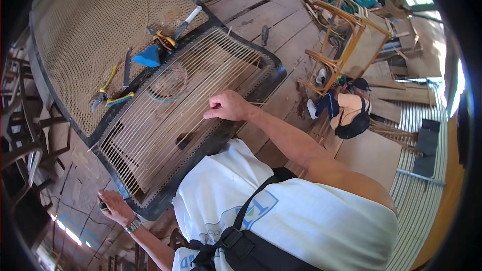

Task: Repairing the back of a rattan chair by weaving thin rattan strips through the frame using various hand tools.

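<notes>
A dark chair frame [278, 70] lies in front of me, with pale cane strands [165, 105] strung side by side over its opening. Above the strands my right hand [228, 106] is closed in a pinch; what its fingers hold, if anything, is too small to make out. At the frame's lower left corner, my left hand [118, 208] is wrapped round a small dark handle [103, 205] with a yellowish end, mostly hidden by the fingers. A loose coil of strand [168, 83] rests on the strung part.
On the woven cane panel [100, 20] lie yellow-handled pliers [108, 83], a knife [126, 68], orange-handled cutters [164, 40] and a blue piece [147, 56]. Wooden chair frames [346, 45] and a crouching person [351, 108] are at right. Dark chair frames [30, 120] stand at left.
</notes>
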`<state>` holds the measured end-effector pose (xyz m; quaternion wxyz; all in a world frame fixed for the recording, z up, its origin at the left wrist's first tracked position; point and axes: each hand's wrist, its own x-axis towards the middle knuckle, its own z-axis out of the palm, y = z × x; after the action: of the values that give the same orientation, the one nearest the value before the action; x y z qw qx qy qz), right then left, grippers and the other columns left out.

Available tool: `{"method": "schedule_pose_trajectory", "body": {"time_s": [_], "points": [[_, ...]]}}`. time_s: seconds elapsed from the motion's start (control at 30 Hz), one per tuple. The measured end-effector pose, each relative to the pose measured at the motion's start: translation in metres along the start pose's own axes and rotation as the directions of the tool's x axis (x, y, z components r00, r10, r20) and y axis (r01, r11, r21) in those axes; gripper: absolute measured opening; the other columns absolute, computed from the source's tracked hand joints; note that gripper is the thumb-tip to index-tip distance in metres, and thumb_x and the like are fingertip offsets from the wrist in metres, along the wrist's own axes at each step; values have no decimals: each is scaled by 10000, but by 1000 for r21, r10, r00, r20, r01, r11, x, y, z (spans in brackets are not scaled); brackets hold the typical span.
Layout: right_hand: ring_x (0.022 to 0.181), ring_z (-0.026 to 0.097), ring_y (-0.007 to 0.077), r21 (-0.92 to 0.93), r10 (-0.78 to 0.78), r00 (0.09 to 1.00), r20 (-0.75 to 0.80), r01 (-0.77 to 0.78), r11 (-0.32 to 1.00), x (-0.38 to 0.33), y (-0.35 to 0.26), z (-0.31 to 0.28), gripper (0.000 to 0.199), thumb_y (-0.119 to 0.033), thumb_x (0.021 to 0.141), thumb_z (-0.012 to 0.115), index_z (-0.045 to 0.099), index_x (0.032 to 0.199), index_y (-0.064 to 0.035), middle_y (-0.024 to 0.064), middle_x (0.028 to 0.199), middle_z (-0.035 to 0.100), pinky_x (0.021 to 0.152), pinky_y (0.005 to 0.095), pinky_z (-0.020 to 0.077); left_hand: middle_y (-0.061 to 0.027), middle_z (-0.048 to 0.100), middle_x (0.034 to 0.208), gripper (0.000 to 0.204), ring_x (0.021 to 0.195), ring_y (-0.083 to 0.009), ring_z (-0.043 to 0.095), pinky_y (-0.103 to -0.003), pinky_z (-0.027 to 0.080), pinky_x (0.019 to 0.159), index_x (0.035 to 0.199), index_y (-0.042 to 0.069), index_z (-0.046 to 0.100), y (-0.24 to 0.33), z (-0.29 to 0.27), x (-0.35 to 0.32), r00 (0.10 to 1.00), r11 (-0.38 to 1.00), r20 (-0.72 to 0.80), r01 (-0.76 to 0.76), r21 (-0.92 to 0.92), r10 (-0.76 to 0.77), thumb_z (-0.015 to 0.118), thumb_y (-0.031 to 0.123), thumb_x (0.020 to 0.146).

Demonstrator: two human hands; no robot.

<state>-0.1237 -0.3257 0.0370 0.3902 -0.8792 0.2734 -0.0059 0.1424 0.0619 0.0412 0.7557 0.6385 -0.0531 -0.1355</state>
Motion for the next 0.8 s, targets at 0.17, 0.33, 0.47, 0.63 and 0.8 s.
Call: {"method": "schedule_pose_trajectory", "body": {"time_s": [0.17, 0.33, 0.47, 0.63, 0.8], "points": [[613, 597, 298, -72, -120, 990, 70, 125, 990, 7, 16, -37, 403, -430, 787, 752, 617, 725, -55, 128, 688, 614, 587, 400, 463, 32, 362, 550, 410, 478, -62, 298, -255, 230, 465, 685, 117, 415, -2, -14, 0, 999, 1000, 53, -5, 27, 4, 575, 330, 998], [584, 577, 273, -87, -84, 989, 122, 95, 992, 5, 24, -70, 396, -410, 797, 747, 609, 715, -48, 122, 660, 596, 584, 391, 461, -43, 558, 773, 325, 694, -141, 512, -298, 426, 600, 862, 38, 554, 29, 11, -25, 971, 900, 30, -233, 369, 239, 581, 335, 991], [592, 585, 268, -100, -64, 996, 63, 70, 993, -19, 25, -85, 380, -376, 797, 754, 611, 709, -35, 130, 648, 597, 593, 376, 463, -105, 630, 1035, 364, 965, -241, 596, -397, 516, 845, 1098, -21, 593, 50, 39, -79, 661, 458, -178, -279, 844, 729, 605, 320, 971], [582, 575, 236, -22, -25, 998, -50, 24, 999, -57, 44, -86, 317, -308, 805, 758, 634, 745, -23, 140, 655, 598, 589, 352, 458, -107, 621, 1073, 332, 816, -179, 597, -303, 490, 692, 1196, 6, 588, -1, 99, -135, 950, 708, 302, -268, 653, 80, 656, 186, 926], [561, 510, 177, 122, 32, 998, -46, -26, 992, -98, 41, -103, 300, -265, 817, 753, 617, 750, -7, 127, 631, 568, 568, 335, 440, -152, 632, 1064, 324, 688, -221, 605, -330, 491, 610, 1192, 25, 607, -14, 197, -151, 857, 638, 510, -437, 634, 81, 675, 117, 889]]}}
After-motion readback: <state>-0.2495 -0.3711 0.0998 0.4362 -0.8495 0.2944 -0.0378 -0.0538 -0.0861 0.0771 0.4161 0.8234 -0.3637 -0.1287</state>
